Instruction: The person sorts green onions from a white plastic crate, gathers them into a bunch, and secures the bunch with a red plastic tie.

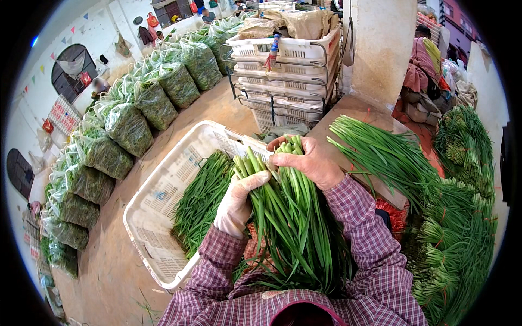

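A thick bunch of long, flat green leaves with pale stems, looking like garlic chives [296,223], is held upright before my chest, stem ends on top and leaves hanging down. My left hand [237,202], in a whitish glove, closes round the stems on the left side. The bare fingers of my right hand [314,163] wrap the stems on the right, near their cut ends. Just beyond my left hand, a white plastic crate [142,217] holds more of the same greens [204,190]. A loose pile of chives [380,149] lies on a board to my right.
Tied bundles of greens [459,233] are heaped along the right side. Stacked white crates [285,81] with sacking on top stand ahead, beside a pillar [380,54]. Rows of clear bags filled with greens [128,127] line the left. A person [427,60] is at the far right.
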The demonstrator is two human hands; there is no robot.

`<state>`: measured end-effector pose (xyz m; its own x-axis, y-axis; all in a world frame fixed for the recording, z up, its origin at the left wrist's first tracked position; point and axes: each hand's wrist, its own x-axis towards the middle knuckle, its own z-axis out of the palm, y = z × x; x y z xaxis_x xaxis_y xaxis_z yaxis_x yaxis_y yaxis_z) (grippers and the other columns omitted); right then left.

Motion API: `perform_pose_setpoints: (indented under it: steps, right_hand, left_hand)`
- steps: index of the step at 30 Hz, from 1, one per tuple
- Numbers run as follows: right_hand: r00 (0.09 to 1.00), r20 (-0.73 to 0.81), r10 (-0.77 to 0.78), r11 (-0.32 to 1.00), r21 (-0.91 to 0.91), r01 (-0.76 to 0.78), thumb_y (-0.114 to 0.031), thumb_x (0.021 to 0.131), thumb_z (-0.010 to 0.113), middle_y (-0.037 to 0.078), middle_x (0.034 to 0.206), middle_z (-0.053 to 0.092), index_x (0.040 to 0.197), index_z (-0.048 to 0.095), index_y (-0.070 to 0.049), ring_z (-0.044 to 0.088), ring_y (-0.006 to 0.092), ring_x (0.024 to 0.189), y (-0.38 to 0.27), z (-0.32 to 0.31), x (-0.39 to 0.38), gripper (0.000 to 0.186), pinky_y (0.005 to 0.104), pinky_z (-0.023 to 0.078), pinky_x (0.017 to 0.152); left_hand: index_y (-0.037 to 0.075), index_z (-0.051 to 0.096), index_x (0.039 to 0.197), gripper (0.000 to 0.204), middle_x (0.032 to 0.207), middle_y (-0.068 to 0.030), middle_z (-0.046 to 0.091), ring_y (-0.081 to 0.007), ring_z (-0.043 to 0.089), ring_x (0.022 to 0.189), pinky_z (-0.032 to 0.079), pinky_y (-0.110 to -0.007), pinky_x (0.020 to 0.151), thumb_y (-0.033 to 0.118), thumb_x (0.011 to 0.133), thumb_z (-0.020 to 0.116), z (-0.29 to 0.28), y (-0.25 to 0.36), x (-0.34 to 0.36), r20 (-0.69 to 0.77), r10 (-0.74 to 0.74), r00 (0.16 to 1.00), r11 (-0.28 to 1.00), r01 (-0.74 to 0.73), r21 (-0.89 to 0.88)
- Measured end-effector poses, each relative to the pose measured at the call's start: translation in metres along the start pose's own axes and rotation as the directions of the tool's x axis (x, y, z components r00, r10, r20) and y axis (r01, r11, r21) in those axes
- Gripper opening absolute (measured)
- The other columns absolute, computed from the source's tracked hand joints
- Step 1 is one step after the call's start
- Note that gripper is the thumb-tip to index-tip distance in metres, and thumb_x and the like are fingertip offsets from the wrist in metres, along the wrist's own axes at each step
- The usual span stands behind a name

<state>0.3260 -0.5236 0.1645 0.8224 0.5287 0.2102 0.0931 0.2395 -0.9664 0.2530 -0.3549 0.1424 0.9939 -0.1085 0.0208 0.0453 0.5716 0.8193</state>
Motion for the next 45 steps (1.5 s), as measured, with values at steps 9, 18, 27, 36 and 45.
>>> perform_pose_setpoints:
  steps: [9,18,27,36,45]
  right_hand:
    - [0.995,-0.092,-0.034,0.998,-0.053,0.029,-0.013,0.078,0.074,-0.002,0.084,0.065,0.094,0.068,-0.002,0.057,0.0045,0.075,0.003,-0.001,0.001,0.02,0.021,0.048,0.07]
    - [0.982,-0.176,-0.064,0.988,-0.148,0.038,-0.017,0.078,0.074,0.001,0.086,0.067,0.097,0.068,-0.004,0.06,0.0067,0.075,-0.014,-0.008,-0.003,0.023,0.0226,0.05,0.068]
    - [0.751,-0.584,-0.308,0.95,-0.229,0.212,-0.021,0.077,0.076,0.001,0.08,0.064,0.103,0.065,-0.006,0.062,0.0099,0.063,-0.085,-0.123,-0.04,0.032,0.0239,0.053,0.057]
    - [0.887,-0.217,-0.408,0.872,-0.38,0.308,-0.021,0.08,0.072,-0.002,0.079,0.063,0.095,0.066,-0.004,0.059,0.0052,0.069,-0.105,-0.015,-0.017,0.023,0.0202,0.049,0.063]
    - [0.954,-0.092,-0.285,0.953,0.082,0.292,-0.015,0.08,0.073,0.001,0.084,0.066,0.1,0.065,-0.001,0.059,0.0064,0.072,-0.109,0.038,0.0,0.026,0.0208,0.049,0.065]
  left_hand:
    - [-0.001,0.058,0.103,0.031,0.081,-0.0068,0.06,-0.0192,0.06,0.072,0.05,-0.031,0.069,0.017,0.08,0.068,-0.009,-0.003,0.0,-0.006,0.027,1.0,0.999,-0.027,0.023]
    - [0.003,0.056,0.095,0.026,0.07,-0.0021,0.054,-0.0141,0.054,0.06,0.049,-0.029,0.061,0.015,0.076,0.07,0.016,0.017,0.001,-0.105,0.024,0.994,0.995,-0.013,0.102]
    - [-0.001,0.059,0.105,0.032,0.071,0.0001,0.056,-0.0094,0.055,0.061,0.046,-0.019,0.057,0.011,0.078,0.069,-0.033,0.13,-0.016,-0.182,0.306,0.935,0.847,-0.18,0.5]
    - [0.002,0.055,0.127,0.057,0.08,0.0017,0.057,-0.007,0.056,0.063,0.046,-0.021,0.058,0.005,0.074,0.073,0.048,0.134,-0.007,0.026,0.238,0.971,0.837,-0.218,0.501]
    - [0.001,0.054,0.118,0.043,0.093,-0.0068,0.063,-0.0135,0.057,0.065,0.05,-0.025,0.059,0.011,0.077,0.065,0.078,0.098,-0.007,0.151,0.059,0.987,0.998,-0.056,-0.024]
